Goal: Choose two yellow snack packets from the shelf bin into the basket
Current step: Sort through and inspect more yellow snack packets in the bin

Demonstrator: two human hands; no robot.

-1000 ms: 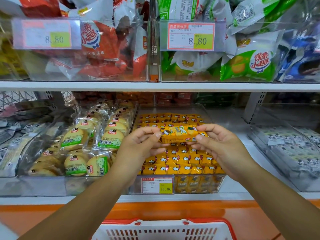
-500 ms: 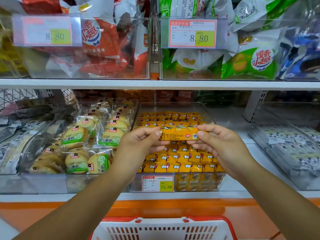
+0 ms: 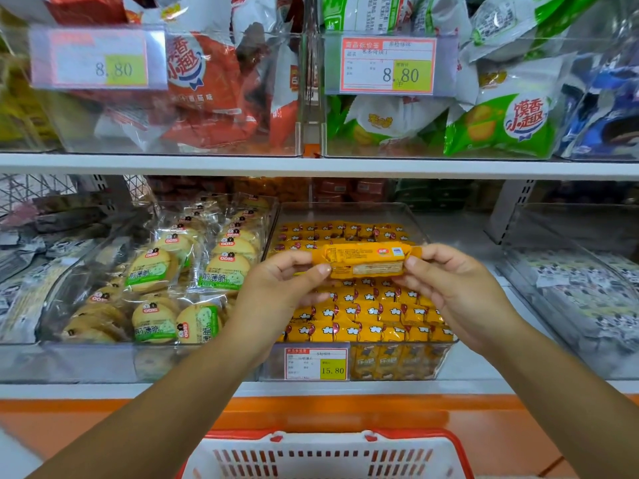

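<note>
— What do you see of the operator's body on your feed?

— I see a bare left hand point(image 3: 276, 293) and a bare right hand point(image 3: 461, 292). The left forearm point(image 3: 155, 426) and right forearm point(image 3: 570, 409) are uncovered right to the frame's bottom edge (that's as far as my view goes).

— Any finer detail?

— The left thumb nail point(image 3: 324, 270) is short, rounded and trimmed close.

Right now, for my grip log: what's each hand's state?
Left hand: pinches the left end of the yellow snack packet.
Right hand: pinches its right end.
</note>
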